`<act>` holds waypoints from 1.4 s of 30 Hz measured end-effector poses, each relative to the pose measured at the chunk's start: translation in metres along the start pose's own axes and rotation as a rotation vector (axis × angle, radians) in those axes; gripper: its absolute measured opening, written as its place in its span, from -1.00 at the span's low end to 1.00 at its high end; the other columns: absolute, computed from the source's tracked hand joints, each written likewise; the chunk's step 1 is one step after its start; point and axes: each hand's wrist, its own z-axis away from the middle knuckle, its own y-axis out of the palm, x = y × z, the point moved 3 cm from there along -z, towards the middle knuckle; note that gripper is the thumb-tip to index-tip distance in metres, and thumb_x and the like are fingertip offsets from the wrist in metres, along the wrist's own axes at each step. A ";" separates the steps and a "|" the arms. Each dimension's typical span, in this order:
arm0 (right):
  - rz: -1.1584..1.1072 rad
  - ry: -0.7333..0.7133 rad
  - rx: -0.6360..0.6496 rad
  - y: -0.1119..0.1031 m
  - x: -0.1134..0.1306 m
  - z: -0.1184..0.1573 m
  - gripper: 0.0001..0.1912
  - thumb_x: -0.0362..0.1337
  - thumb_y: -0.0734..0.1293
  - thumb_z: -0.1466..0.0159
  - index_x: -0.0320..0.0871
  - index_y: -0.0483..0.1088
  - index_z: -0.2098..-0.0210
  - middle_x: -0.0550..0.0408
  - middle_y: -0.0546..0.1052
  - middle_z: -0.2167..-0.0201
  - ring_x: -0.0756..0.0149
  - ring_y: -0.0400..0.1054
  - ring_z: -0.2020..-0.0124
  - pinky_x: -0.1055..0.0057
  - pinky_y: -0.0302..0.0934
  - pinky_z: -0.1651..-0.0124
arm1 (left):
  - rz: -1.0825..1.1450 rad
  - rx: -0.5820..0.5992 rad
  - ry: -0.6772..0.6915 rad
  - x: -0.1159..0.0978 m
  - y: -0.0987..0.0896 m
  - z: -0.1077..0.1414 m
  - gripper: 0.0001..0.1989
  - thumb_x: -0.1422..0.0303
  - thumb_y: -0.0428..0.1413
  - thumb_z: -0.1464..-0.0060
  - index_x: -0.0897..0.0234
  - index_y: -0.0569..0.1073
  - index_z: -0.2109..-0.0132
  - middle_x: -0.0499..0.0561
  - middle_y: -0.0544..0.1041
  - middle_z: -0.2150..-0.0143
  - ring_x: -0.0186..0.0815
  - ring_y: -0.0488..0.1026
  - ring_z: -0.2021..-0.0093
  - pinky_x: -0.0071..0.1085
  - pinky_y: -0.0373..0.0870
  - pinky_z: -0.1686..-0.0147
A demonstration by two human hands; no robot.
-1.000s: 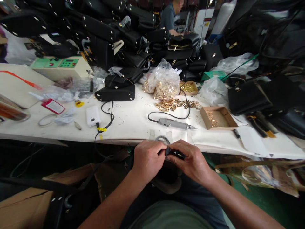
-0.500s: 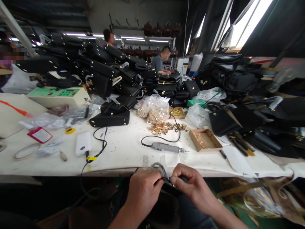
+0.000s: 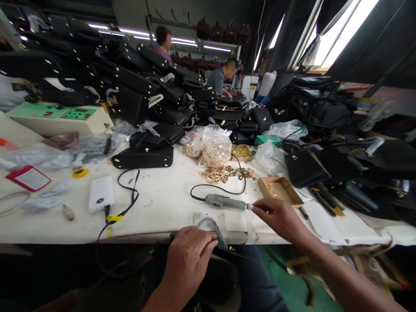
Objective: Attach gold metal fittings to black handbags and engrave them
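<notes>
My left hand (image 3: pixel 191 251) is closed on the top edge of a black handbag (image 3: pixel 224 273) in my lap, at the table's front edge. The bag's handle (image 3: pixel 209 223), in clear plastic wrap, rises beside my fingers. A small gold fitting (image 3: pixel 231 248) shows on the bag. My right hand (image 3: pixel 279 214) is over the table with fingers pinched at the bit end of a grey electric screwdriver (image 3: pixel 225 202). Whatever the pinch holds is hidden. Just behind that hand is an open cardboard box (image 3: pixel 294 197) with small copper-coloured pieces inside.
Loose gold fittings (image 3: pixel 217 174) lie before plastic bags (image 3: pixel 214 147) of more. Black handbags (image 3: pixel 146 154) pile up behind. A white power bank (image 3: pixel 101 195) with a cable is at left. Pliers (image 3: pixel 325 201) lie at right. A person (image 3: pixel 219 78) works across the table.
My right hand has left the bag and moved forward and right to the screwdriver's bit end. My left hand stays on the bag. The view has turned slightly right.
</notes>
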 end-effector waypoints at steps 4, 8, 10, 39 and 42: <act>0.093 0.066 -0.044 0.030 0.015 -0.098 -0.70 -0.08 0.38 -0.29 -0.01 0.60 0.05 0.09 0.67 0.15 0.22 0.53 0.20 0.38 0.28 0.15 | 0.053 -0.001 0.010 0.001 0.001 -0.005 -0.86 0.48 0.11 -0.30 0.15 0.53 0.16 -0.11 0.64 0.29 -0.28 0.56 0.30 -0.27 0.38 0.11; 0.156 0.123 -0.036 0.064 0.007 -0.162 -0.75 -0.09 0.47 -0.19 -0.03 0.62 0.18 0.04 0.66 0.15 0.14 0.50 0.18 0.36 0.23 0.21 | 0.063 -0.020 0.032 0.004 0.000 -0.006 -0.87 0.49 0.13 -0.29 0.16 0.53 0.15 -0.10 0.65 0.29 -0.29 0.55 0.34 -0.31 0.34 0.25; 0.166 0.146 -0.032 0.077 -0.001 -0.173 -0.81 -0.12 0.49 -0.15 -0.04 0.61 0.27 0.04 0.66 0.20 0.13 0.50 0.20 0.36 0.21 0.23 | 0.070 -0.023 0.038 0.005 0.000 -0.007 -0.88 0.49 0.13 -0.28 0.17 0.52 0.15 -0.11 0.64 0.30 -0.30 0.55 0.36 -0.32 0.32 0.27; -0.669 -0.476 -0.279 0.064 0.087 0.050 -0.80 -0.44 0.35 -0.36 0.00 0.53 0.18 0.00 0.63 0.04 0.19 0.55 0.03 0.22 0.45 0.01 | -0.020 -0.060 -0.017 -0.039 -0.018 0.017 -0.93 0.47 0.23 -0.24 0.19 0.57 0.20 -0.07 0.68 0.29 -0.32 0.59 0.28 -0.34 0.40 0.19; -0.665 -0.497 -0.291 0.063 0.085 0.063 -0.78 -0.46 0.35 -0.35 0.01 0.54 0.17 -0.02 0.61 -0.02 0.16 0.54 -0.02 0.20 0.46 0.00 | -0.033 -0.068 -0.007 -0.045 -0.019 0.018 -0.92 0.48 0.23 -0.24 0.19 0.57 0.18 -0.06 0.68 0.26 -0.31 0.60 0.25 -0.33 0.42 0.17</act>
